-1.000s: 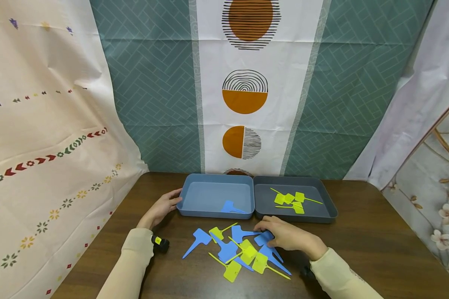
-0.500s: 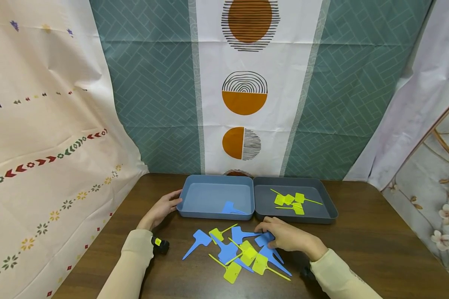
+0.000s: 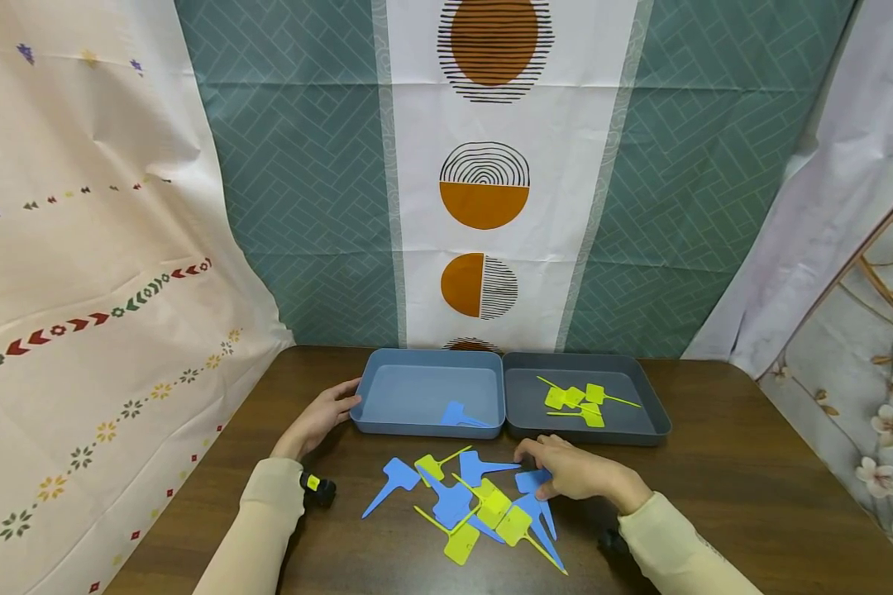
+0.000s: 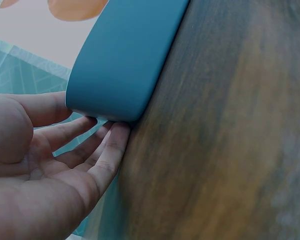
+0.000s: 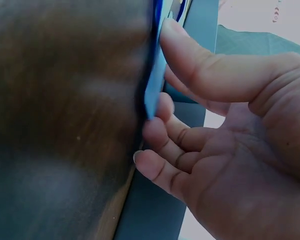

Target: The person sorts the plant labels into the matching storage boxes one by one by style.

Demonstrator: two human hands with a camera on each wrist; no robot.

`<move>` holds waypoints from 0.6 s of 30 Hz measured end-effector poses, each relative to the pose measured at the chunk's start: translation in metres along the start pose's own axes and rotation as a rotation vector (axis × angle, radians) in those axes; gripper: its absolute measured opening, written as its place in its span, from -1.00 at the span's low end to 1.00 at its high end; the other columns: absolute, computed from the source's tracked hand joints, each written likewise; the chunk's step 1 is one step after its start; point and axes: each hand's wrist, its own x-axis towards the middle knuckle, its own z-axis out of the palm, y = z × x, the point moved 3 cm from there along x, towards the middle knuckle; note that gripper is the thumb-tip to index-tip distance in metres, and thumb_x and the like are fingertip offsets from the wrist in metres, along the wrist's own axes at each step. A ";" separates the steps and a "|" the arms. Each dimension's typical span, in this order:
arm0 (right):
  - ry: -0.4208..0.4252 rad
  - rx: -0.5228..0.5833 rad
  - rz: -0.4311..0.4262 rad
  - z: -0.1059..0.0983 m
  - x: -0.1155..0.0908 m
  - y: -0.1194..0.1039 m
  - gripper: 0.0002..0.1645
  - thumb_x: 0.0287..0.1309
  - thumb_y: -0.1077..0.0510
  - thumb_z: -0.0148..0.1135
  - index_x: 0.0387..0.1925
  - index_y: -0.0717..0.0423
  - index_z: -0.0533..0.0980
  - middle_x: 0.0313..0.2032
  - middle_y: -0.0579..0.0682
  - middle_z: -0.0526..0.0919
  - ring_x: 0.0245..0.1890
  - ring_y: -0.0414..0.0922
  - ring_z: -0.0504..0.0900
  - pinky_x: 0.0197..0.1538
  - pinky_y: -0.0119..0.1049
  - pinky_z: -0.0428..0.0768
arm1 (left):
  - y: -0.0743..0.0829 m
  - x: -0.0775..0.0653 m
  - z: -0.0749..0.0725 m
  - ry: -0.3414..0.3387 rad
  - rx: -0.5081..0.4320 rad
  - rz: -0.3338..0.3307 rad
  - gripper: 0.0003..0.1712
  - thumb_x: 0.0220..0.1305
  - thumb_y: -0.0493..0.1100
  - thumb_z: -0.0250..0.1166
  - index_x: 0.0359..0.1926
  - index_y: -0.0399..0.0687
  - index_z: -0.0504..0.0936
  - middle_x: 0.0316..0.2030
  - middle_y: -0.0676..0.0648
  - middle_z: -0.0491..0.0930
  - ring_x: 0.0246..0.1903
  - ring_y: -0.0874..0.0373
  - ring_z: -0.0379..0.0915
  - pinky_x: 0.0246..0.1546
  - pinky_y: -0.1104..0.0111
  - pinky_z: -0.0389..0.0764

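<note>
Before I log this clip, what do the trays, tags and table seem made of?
Blue tray and gray tray: probably molded plastic, matte; smooth walls, rounded corners, though coated metal is possible.
Blue tags and yellow tags: likely thin plastic, fairly matte; flat, evenly colored.
Table: wood or wood-look laminate, slight sheen; brown grain streaks show.

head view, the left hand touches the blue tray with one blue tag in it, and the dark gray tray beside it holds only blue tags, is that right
Not quite: the tags in the dark gray tray are yellow, as the head view shows. The left hand does touch the blue tray, which holds one blue tag.
</note>
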 end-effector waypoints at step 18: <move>0.037 0.277 -0.171 -0.009 0.009 -0.002 -0.67 0.19 0.46 0.38 -0.05 0.13 0.64 -0.29 -0.07 0.65 -0.28 -0.21 0.56 -0.20 -0.31 0.60 | -0.001 0.000 0.000 -0.003 0.003 0.003 -0.35 0.66 -0.28 -0.05 0.61 -0.39 0.00 0.56 -0.43 0.02 0.51 -0.32 0.08 0.50 -0.14 0.17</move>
